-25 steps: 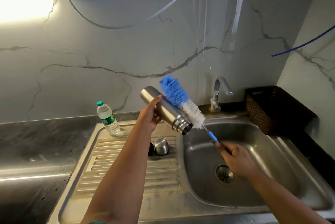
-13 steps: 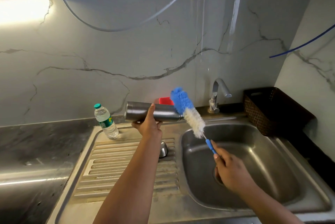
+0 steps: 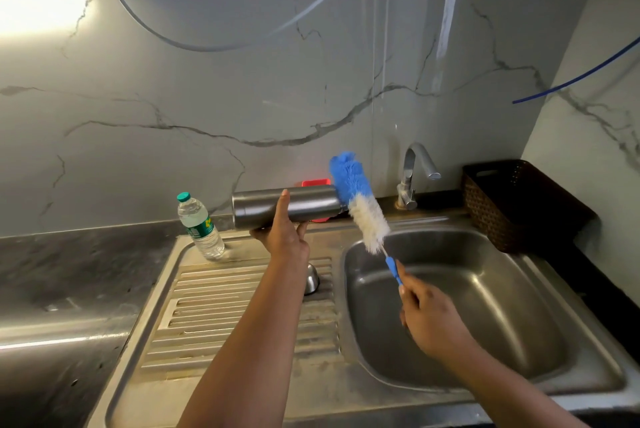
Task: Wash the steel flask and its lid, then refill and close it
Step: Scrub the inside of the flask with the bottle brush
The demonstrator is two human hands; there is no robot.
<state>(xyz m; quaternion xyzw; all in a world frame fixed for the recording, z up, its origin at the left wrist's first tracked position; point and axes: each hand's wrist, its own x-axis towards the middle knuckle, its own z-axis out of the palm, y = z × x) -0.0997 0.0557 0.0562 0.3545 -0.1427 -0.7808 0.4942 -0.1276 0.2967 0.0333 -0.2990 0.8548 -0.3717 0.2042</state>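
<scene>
Head view: steel flask (image 3: 304, 205) held level above the drainboard (image 3: 214, 316), mouth end toward the sink basin (image 3: 478, 306). Left hand (image 3: 285, 237) supports it from below; grip curled round the body, thumb up across the near side. Right hand (image 3: 431, 316) over the basin; grip pinched on the blue handle of the bottle brush (image 3: 360, 206). Brush tilted, white and blue bristles lying against the flask's mouth end; whether any bristles are inside cannot be told. Steel lid (image 3: 310, 280) on the drainboard, partly hidden by the left forearm. Plastic water bottle (image 3: 200, 225) upright at the drainboard's far corner. Tap (image 3: 414, 174) behind the basin; dark woven basket (image 3: 519, 202) on the worktop (image 3: 52, 271) to its right.
</scene>
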